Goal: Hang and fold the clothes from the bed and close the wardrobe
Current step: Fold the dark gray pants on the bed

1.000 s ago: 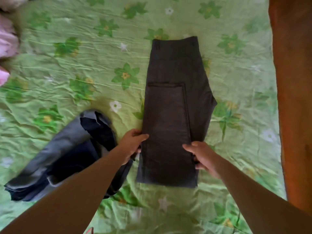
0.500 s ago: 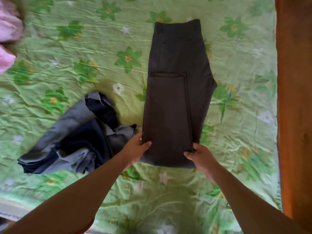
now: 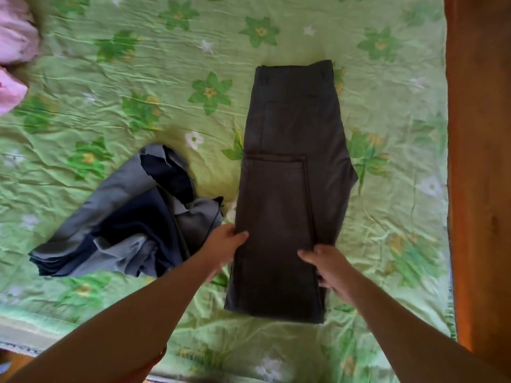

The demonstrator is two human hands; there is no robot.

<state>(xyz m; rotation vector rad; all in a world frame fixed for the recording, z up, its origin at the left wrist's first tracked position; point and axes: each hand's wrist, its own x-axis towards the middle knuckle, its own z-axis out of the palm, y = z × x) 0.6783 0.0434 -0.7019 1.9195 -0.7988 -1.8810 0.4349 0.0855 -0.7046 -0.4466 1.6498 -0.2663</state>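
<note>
While my left hand [image 3: 225,244] pinches the left edge of the dark grey trousers [image 3: 290,189], thumb lying on top and fingers tucked under the cloth, my right hand [image 3: 329,266] takes the right edge the same way, thumb over, fingers curled beneath; both hands sit on the near half of the garment, one on each side; the trousers lie flat on the bed [image 3: 138,78], folded lengthwise into a long narrow strip, waistband at the far end, the legs doubled back so their hem runs straight across the middle; the folded near end lies close to the bed's near side; green sheet with a flower print all around, well creased; just left of my left hand there's the blue-grey garment [image 3: 124,225], crumpled in a loose heap, one corner nearly touching the trousers' left edge; far off at the top left, pink clothes [image 3: 16,51] bunched at the edge of view, blurred, can't tell what they are; along the right side runs a wooden panel [image 3: 481,161], orange-brown, right up against the sheet.
</note>
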